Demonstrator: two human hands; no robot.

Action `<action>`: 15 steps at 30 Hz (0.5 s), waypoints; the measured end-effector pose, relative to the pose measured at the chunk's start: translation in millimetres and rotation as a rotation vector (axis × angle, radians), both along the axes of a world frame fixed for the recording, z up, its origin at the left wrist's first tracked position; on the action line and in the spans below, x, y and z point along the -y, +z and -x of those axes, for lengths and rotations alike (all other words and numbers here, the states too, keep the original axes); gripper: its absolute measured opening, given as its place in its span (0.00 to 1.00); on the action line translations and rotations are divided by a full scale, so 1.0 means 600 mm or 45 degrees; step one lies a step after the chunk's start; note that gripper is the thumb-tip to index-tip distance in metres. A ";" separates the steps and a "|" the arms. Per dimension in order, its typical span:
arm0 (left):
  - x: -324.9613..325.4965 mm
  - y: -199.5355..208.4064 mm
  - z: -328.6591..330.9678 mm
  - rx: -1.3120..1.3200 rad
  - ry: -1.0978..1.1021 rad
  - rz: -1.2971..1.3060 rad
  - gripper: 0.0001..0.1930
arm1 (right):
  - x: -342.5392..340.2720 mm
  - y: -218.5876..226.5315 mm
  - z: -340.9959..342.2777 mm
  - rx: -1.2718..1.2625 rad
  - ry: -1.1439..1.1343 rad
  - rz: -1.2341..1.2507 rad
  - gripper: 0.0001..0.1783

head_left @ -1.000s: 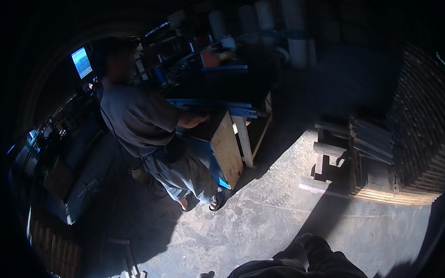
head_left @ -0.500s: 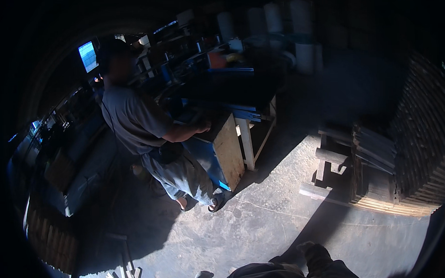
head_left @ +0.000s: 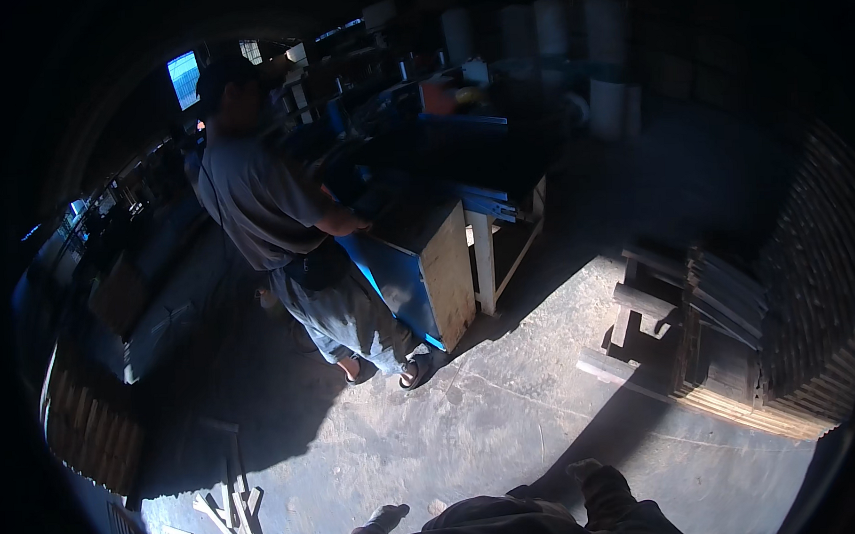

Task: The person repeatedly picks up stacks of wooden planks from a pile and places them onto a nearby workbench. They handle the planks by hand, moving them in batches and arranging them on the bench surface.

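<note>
Low in the picture, my left hand [head_left: 389,518] hangs beside my dark-clothed body, over the sunlit concrete floor [head_left: 434,446]. My right hand [head_left: 587,471] is farther right, at the end of a dark sleeve and against a shadow on the floor. Both look greyish, and no object shows in either; the fingers are too small and dim to make out. Ahead, a co-worker [head_left: 260,193] in a grey shirt and light trousers stands at a blue-sided machine table [head_left: 405,291] with a pale end panel. The co-worker's hand [head_left: 351,223] is at its edge.
Thin wooden strips [head_left: 237,518] lie loose on the floor at lower left, near a stack of slats [head_left: 94,420]. To the right stand a wooden bench frame [head_left: 640,297] and a tall stack of boards [head_left: 814,282]. Pale cylinders [head_left: 608,110] stand in the dark background.
The view has shifted, and more of the floor strips shows at lower left. The co-worker's hand has drawn back from the tabletop to its near edge. My left hand reaches a little farther into view.
</note>
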State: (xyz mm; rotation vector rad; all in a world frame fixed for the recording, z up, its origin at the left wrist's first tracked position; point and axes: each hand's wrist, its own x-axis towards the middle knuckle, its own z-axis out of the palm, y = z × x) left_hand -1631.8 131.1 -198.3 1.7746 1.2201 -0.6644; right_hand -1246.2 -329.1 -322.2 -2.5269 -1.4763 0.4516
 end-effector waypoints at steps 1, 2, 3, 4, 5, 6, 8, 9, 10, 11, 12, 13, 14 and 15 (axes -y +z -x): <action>-0.004 0.000 0.002 -0.035 0.019 0.040 0.29 | -0.001 -0.004 0.001 -0.269 -0.214 -0.007 0.11; -0.003 -0.001 0.006 -0.042 0.008 0.028 0.29 | -0.005 -0.009 0.003 -0.538 -0.430 -0.011 0.11; -0.001 -0.002 0.009 -0.049 -0.004 0.016 0.29 | -0.005 -0.013 0.007 -0.689 -0.549 -0.024 0.11; 0.002 -0.003 0.013 -0.056 -0.018 0.005 0.29 | -0.005 -0.016 0.012 -0.830 -0.679 -0.043 0.12; 0.001 -0.008 0.010 -0.047 -0.031 0.004 0.28 | 0.000 -0.020 0.007 -0.839 -0.710 -0.083 0.12; -0.005 -0.011 0.014 -0.049 -0.037 -0.006 0.28 | -0.006 -0.023 0.005 -0.865 -0.735 -0.103 0.12; -0.007 -0.015 0.017 -0.063 -0.038 -0.012 0.28 | -0.010 -0.027 0.004 -0.918 -0.799 -0.111 0.12; -0.004 -0.016 0.015 -0.075 -0.032 -0.007 0.28 | -0.006 -0.027 0.004 -0.934 -0.830 -0.092 0.12; -0.002 -0.017 0.014 -0.084 -0.027 -0.004 0.28 | -0.004 -0.027 0.003 -0.949 -0.861 -0.073 0.11; 0.000 -0.016 0.017 -0.070 -0.015 0.000 0.28 | -0.005 -0.026 0.004 -0.956 -0.880 -0.048 0.12; 0.002 -0.015 0.018 -0.054 -0.005 0.003 0.27 | -0.005 -0.024 0.005 -0.956 -0.900 -0.026 0.12; 0.003 -0.015 0.016 -0.036 0.004 0.007 0.27 | -0.004 -0.021 0.005 -0.953 -0.921 -0.003 0.12; 0.004 -0.017 0.013 0.035 0.029 0.001 0.27 | -0.004 -0.017 0.000 -0.938 -0.940 0.009 0.12; 0.005 -0.019 0.017 0.101 0.058 -0.011 0.26 | -0.009 -0.013 -0.003 -0.920 -0.916 0.037 0.12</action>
